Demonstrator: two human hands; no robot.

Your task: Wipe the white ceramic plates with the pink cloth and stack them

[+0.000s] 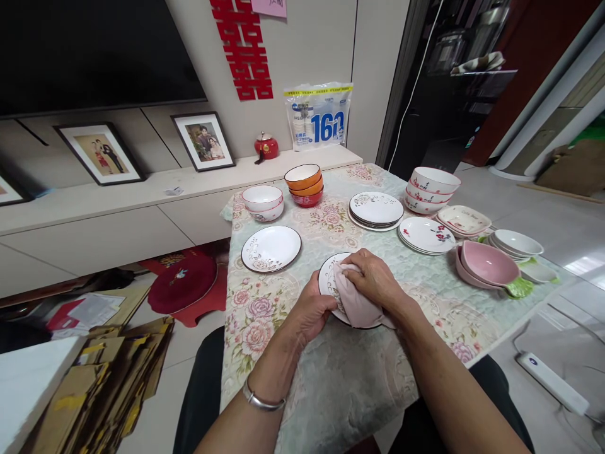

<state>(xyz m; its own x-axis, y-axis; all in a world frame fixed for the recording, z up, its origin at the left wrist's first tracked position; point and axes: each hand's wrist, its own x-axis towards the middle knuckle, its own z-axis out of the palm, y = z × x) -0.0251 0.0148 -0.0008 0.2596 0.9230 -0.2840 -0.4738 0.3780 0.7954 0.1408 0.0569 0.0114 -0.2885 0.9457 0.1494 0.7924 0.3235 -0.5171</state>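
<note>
A white plate with a dark rim and a floral pattern (329, 275) is held tilted over the near part of the table. My left hand (314, 307) grips its left edge, thumb on the face. My right hand (373, 277) is closed on a pale pink cloth (357, 301), which lies pressed over the plate's face and hangs past its lower right edge. Another dark-rimmed plate (271, 248) rests on the tablecloth to the left. Beyond the hands is a stack of similar plates (376, 208).
On the flowered tablecloth (258, 321) stand white bowls (263, 203), orange and red bowls (304, 185), tall stacked bowls (431, 189), small flowered plates (426, 235), square dishes (464, 220), pink bowls (489, 263) and green-edged white bowls (516, 243). A cabinet (155, 189) runs behind.
</note>
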